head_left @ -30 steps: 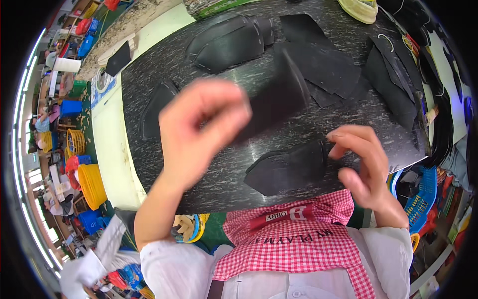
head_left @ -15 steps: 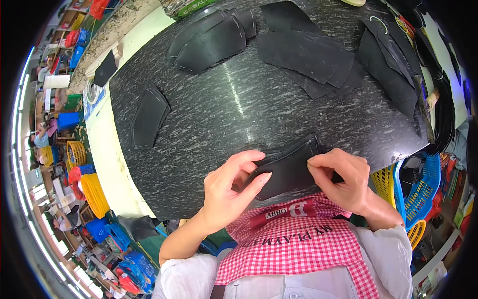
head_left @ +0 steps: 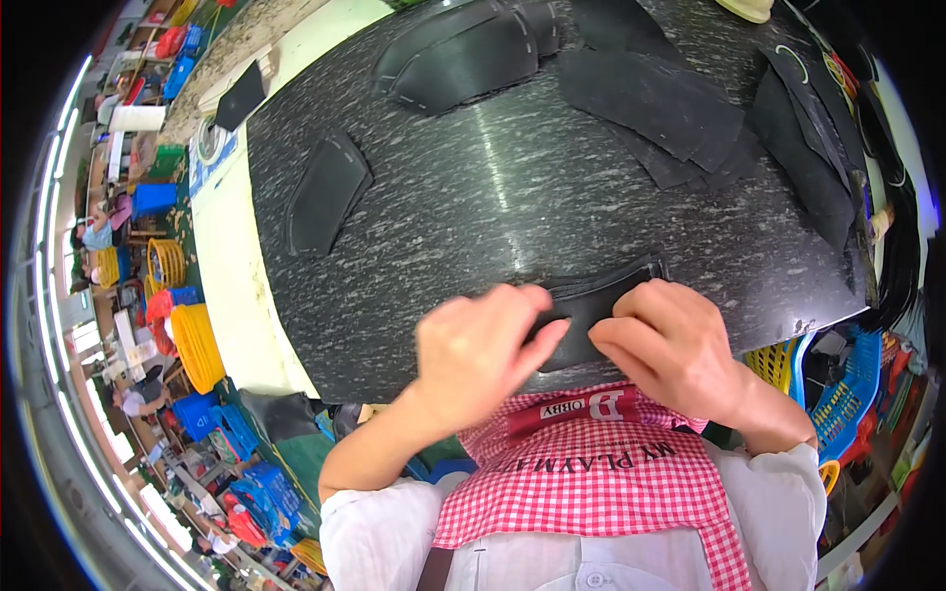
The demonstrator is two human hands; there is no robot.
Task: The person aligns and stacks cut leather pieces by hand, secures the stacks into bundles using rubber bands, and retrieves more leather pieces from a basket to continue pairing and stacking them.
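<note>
Apron [head_left: 591, 492], red-and-white checked, worn at the near edge of a black streaked table [head_left: 424, 227]. Left hand [head_left: 473, 345], blurred, and right hand [head_left: 665, 340]: thumbs and fingers of both pinched on a black layered stack [head_left: 579, 313], which is held between them at the table's near edge; whether its underside is rested on the surface cannot be told. Beyond, at left: curved black pieces [head_left: 330, 197], overlapped, touched by neither hand. Farther, at right: flat black sheets [head_left: 655, 103], unevenly overlapped. Far edge: broad black panels [head_left: 473, 64], pale-dashed, partly laid over one another. Progress, as judged: layers are gathered into one stack, though its edges appear not fully aligned; the other three groups are left unhandled, and whether these are finished or waiting cannot be determined.
</note>
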